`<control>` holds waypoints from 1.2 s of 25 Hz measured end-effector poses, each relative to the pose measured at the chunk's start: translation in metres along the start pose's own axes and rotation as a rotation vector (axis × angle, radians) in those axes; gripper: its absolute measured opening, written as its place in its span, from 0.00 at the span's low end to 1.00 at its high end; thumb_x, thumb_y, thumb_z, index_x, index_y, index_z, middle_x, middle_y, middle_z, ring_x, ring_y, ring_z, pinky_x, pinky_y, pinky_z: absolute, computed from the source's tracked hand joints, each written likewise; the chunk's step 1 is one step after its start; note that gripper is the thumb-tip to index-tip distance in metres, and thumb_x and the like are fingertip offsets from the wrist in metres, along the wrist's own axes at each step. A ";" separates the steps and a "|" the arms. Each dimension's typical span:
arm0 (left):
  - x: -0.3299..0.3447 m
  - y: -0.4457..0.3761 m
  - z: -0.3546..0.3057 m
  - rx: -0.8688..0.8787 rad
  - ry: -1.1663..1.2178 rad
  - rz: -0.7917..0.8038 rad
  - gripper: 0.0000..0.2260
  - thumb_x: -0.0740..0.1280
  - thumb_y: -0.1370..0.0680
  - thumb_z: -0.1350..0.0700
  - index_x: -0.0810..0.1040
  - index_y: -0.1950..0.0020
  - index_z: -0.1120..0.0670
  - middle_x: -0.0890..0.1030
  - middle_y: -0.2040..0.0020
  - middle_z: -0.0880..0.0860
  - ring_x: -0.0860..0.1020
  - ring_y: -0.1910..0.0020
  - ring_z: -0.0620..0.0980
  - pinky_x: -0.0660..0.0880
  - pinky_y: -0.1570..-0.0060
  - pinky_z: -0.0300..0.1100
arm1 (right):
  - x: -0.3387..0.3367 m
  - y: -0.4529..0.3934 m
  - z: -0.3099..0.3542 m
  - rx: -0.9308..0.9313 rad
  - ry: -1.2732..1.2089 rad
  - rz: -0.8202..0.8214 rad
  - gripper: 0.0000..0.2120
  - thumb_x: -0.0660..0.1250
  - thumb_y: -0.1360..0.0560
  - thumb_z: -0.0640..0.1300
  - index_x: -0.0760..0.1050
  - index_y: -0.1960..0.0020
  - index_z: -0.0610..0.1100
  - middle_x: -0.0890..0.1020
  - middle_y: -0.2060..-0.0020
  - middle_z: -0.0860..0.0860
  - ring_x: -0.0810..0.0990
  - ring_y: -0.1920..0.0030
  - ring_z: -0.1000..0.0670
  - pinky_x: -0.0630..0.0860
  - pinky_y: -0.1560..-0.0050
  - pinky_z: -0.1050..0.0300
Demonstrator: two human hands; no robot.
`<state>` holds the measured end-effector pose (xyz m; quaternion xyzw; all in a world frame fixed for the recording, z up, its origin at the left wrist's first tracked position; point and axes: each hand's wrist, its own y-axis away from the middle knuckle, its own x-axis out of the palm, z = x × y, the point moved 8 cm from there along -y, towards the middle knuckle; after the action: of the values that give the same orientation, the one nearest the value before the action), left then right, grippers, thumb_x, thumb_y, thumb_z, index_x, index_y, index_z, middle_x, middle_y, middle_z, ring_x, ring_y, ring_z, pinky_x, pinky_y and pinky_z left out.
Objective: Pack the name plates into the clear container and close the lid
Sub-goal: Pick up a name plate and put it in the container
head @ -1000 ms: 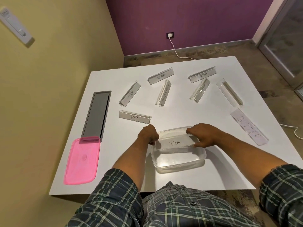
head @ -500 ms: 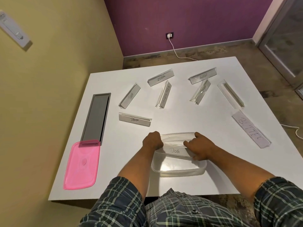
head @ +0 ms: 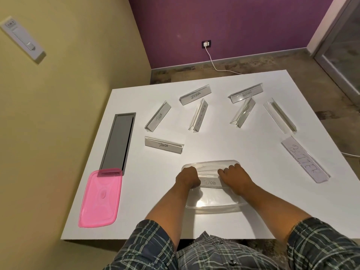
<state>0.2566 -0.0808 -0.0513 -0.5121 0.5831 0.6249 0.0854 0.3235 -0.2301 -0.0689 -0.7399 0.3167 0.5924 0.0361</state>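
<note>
1. Both hands work over the clear container (head: 214, 206), which sits on the white surface (head: 233, 149) near its front edge, directly before the person.
2. Left hand (head: 188, 177) and right hand (head: 235, 179) each have fingers curled round one end of the "DOG" name plate (head: 211, 182), holding it lengthwise inside the container's mouth.
3. Whether the plate rests on the container floor yet cannot be told; clear plastic on clear plastic hides the contact.
4. Step in hand, as judged: seating this first plate low in the container.
5. To do it well: keep the plate parallel to the long walls and tuck it against one side, leaving room for the rest. Lower both ends evenly so it does not wedge at an angle. Let go only once it lies flat.
6. Eight plates wait on the surface, well apart from the container: "PANDA" (head: 163, 144) nearest, "TIGER" (head: 158, 116), "ZEBRA" (head: 195, 94), one with unclear lettering (head: 199, 116), "ALPHA" (head: 246, 92), two whose labels cannot be read (head: 243, 113) (head: 279, 114), and a larger flat one at right (head: 304, 159).
7. The large plate may fit only diagonally or on top; plan the stacking accordingly.
8. The pink lid (head: 100, 197) lies at front left, overlapping the end of a grey recessed tray (head: 118, 140). The lid goes on last.
</note>
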 end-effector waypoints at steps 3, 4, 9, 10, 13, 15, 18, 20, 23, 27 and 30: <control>0.002 -0.002 -0.001 -0.001 0.000 0.003 0.15 0.64 0.23 0.59 0.74 0.37 0.60 0.79 0.39 0.58 0.78 0.39 0.57 0.77 0.45 0.48 | -0.008 0.002 -0.001 -0.007 -0.008 0.005 0.16 0.67 0.29 0.36 0.72 0.41 0.42 0.82 0.54 0.47 0.81 0.55 0.43 0.73 0.53 0.50; 0.003 -0.003 -0.001 -0.004 -0.002 0.008 0.16 0.64 0.23 0.58 0.74 0.37 0.60 0.79 0.39 0.58 0.78 0.39 0.57 0.77 0.45 0.48 | -0.009 0.003 -0.001 -0.007 0.019 0.023 0.15 0.71 0.31 0.38 0.75 0.45 0.43 0.82 0.59 0.49 0.81 0.59 0.45 0.74 0.57 0.51; 0.006 -0.004 0.001 -0.027 -0.023 0.031 0.15 0.65 0.24 0.57 0.75 0.38 0.59 0.80 0.41 0.57 0.79 0.41 0.57 0.77 0.46 0.47 | -0.010 0.000 0.001 -0.052 0.065 0.015 0.13 0.67 0.28 0.36 0.74 0.43 0.43 0.82 0.56 0.48 0.81 0.56 0.44 0.74 0.53 0.50; 0.006 -0.005 0.001 -0.030 -0.023 0.032 0.15 0.65 0.24 0.58 0.75 0.38 0.59 0.80 0.41 0.57 0.79 0.41 0.57 0.77 0.46 0.47 | -0.015 0.000 -0.001 -0.044 0.065 -0.010 0.13 0.71 0.31 0.38 0.76 0.46 0.44 0.82 0.59 0.49 0.81 0.59 0.45 0.75 0.56 0.51; 0.004 -0.005 -0.001 -0.030 -0.024 0.026 0.15 0.64 0.24 0.58 0.75 0.38 0.59 0.80 0.40 0.57 0.79 0.41 0.56 0.77 0.46 0.47 | -0.025 0.006 -0.002 -0.019 0.071 -0.065 0.16 0.78 0.46 0.39 0.80 0.60 0.47 0.79 0.70 0.52 0.78 0.71 0.48 0.74 0.68 0.54; 0.003 -0.004 -0.001 -0.033 -0.021 0.007 0.15 0.64 0.24 0.58 0.75 0.38 0.58 0.80 0.41 0.56 0.79 0.41 0.56 0.77 0.48 0.46 | -0.027 0.009 -0.003 -0.009 0.051 -0.107 0.16 0.77 0.48 0.37 0.79 0.62 0.46 0.77 0.70 0.51 0.76 0.73 0.48 0.73 0.71 0.55; 0.000 -0.001 -0.003 -0.044 -0.006 -0.046 0.15 0.64 0.24 0.57 0.75 0.38 0.57 0.79 0.40 0.56 0.79 0.41 0.55 0.75 0.51 0.45 | -0.029 0.008 -0.004 0.013 0.060 -0.131 0.15 0.77 0.46 0.37 0.77 0.63 0.47 0.76 0.69 0.51 0.75 0.73 0.49 0.70 0.73 0.56; 0.000 0.000 -0.005 -0.041 0.009 -0.075 0.15 0.64 0.24 0.56 0.75 0.37 0.56 0.76 0.38 0.57 0.78 0.40 0.55 0.76 0.47 0.46 | -0.029 0.006 -0.006 0.023 0.051 -0.119 0.16 0.77 0.47 0.38 0.77 0.63 0.48 0.77 0.68 0.52 0.75 0.72 0.50 0.69 0.74 0.57; -0.002 0.001 -0.008 -0.033 0.025 -0.106 0.17 0.64 0.23 0.55 0.74 0.35 0.57 0.73 0.36 0.58 0.77 0.38 0.55 0.76 0.42 0.48 | -0.030 0.004 -0.010 0.025 -0.005 -0.112 0.20 0.79 0.52 0.39 0.78 0.63 0.46 0.77 0.68 0.50 0.75 0.72 0.49 0.68 0.75 0.57; -0.005 -0.001 -0.009 -0.026 0.041 -0.107 0.19 0.66 0.24 0.52 0.74 0.34 0.56 0.73 0.35 0.57 0.77 0.37 0.54 0.75 0.42 0.48 | -0.028 0.001 -0.013 0.039 -0.059 -0.108 0.22 0.80 0.53 0.40 0.79 0.61 0.45 0.78 0.68 0.49 0.77 0.72 0.47 0.69 0.75 0.56; -0.010 -0.004 -0.011 -0.018 0.015 -0.125 0.18 0.68 0.25 0.50 0.76 0.37 0.55 0.77 0.38 0.55 0.79 0.40 0.53 0.77 0.45 0.46 | -0.030 -0.002 -0.014 0.043 -0.095 -0.133 0.21 0.80 0.54 0.37 0.78 0.63 0.43 0.76 0.70 0.48 0.75 0.74 0.46 0.68 0.77 0.55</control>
<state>0.2704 -0.0835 -0.0441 -0.5528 0.5450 0.6198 0.1154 0.3336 -0.2216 -0.0380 -0.7293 0.2776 0.6162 0.1063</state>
